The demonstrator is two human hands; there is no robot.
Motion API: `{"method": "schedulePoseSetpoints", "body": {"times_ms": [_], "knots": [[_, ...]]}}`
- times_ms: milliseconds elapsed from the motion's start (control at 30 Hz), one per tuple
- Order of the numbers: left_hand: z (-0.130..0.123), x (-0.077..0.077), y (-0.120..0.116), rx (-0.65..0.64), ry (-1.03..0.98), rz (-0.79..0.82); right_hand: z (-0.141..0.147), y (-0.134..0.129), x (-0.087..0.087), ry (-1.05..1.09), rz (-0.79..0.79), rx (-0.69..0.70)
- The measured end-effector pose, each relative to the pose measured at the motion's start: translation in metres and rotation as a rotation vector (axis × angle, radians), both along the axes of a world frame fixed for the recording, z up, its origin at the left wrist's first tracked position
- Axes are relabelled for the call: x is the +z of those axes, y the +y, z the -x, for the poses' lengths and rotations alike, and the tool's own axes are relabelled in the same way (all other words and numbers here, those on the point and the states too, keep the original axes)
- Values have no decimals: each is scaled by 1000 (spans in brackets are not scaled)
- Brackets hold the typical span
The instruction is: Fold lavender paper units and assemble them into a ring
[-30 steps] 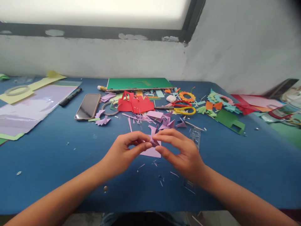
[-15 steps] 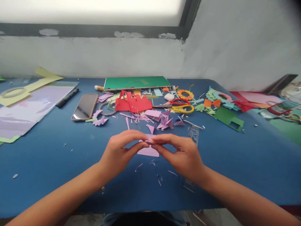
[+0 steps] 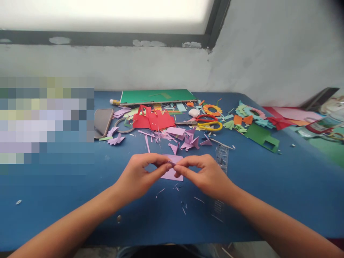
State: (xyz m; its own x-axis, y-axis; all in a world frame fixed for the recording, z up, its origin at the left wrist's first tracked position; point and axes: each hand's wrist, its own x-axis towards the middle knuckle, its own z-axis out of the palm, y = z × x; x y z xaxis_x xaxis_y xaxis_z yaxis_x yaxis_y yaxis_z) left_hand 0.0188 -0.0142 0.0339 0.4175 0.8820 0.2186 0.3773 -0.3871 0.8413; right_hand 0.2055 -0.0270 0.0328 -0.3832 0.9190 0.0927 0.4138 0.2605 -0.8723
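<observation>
Lilac paper, one small folded piece (image 3: 172, 163), mostly hidden by fingers, in the head view: held between the two hands, above a flat lilac sheet (image 3: 172, 175) at the near middle of a blue table (image 3: 59, 218). Left hand (image 3: 142, 175): thumb and forefinger pinching the piece at its left end. Right hand (image 3: 206, 177): thumb and forefinger pinching the right end, the tips of both hands nearly meeting. Clear plastic ruler (image 3: 221, 157), one, partly covered by the right hand and forearm. Folded lilac shapes (image 3: 190, 142), a cluster, just beyond the hands, with thin lilac strips (image 3: 158, 136) to their left. Scissors (image 3: 209, 126), one pair, red and yellow handles, lying past the cluster. Red paper (image 3: 161, 120), cut, left of the scissors. Green board (image 3: 158, 95), flat at the back of the table. Phone (image 3: 104, 123), one, lying to the left near a grey ring (image 3: 118, 125). Green card (image 3: 258, 136) with a rectangular cut-out, to the right. Far left part: blurred into blocks, contents unreadable.
</observation>
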Motion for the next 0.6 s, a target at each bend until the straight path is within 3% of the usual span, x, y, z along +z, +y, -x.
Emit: {"method": "schedulePoseSetpoints", "body": {"times_ms": [167, 600], "knots": [[2, 5, 5, 19, -62, 194, -7, 7, -1, 39, 107, 80], [5, -6, 5, 21, -175, 455, -5, 5, -1, -26, 73, 84]]}}
